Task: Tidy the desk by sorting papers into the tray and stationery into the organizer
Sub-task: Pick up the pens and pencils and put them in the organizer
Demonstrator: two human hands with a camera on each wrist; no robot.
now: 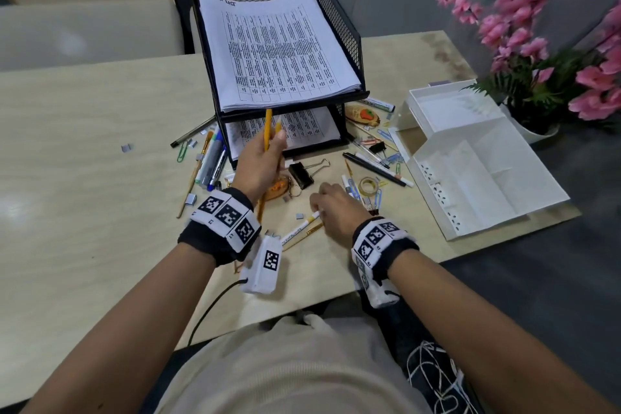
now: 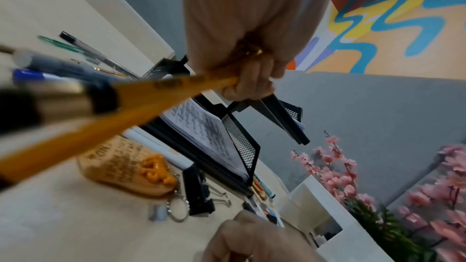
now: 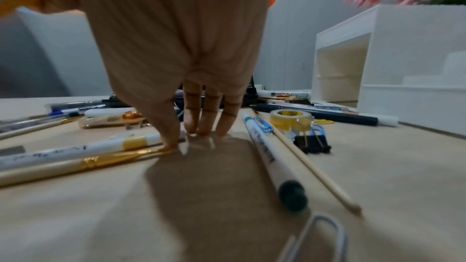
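Observation:
My left hand (image 1: 274, 144) is raised in front of the black mesh paper tray (image 1: 339, 20) and grips two yellow pencils (image 1: 267, 126), tips up. In the left wrist view the pencils (image 2: 151, 97) run through the curled fingers (image 2: 252, 85). My right hand (image 1: 319, 207) is low on the desk. Its straight fingertips (image 3: 194, 128) touch the desk at the end of a white pen with a yellow band (image 3: 100, 145), beside a gold-ferruled brush (image 3: 88, 163). Printed papers (image 1: 275, 47) lie in both tray tiers. The white organizer (image 1: 470, 158) stands at the right with bare compartments.
Markers and pens (image 1: 211, 161) lie left of the tray. A black binder clip (image 1: 300, 175), a wooden key tag (image 2: 121, 166), a tape roll (image 1: 368, 185) and paper clips are scattered mid-desk. Pink flowers (image 1: 524, 20) stand behind the organizer. The desk edge is near my body.

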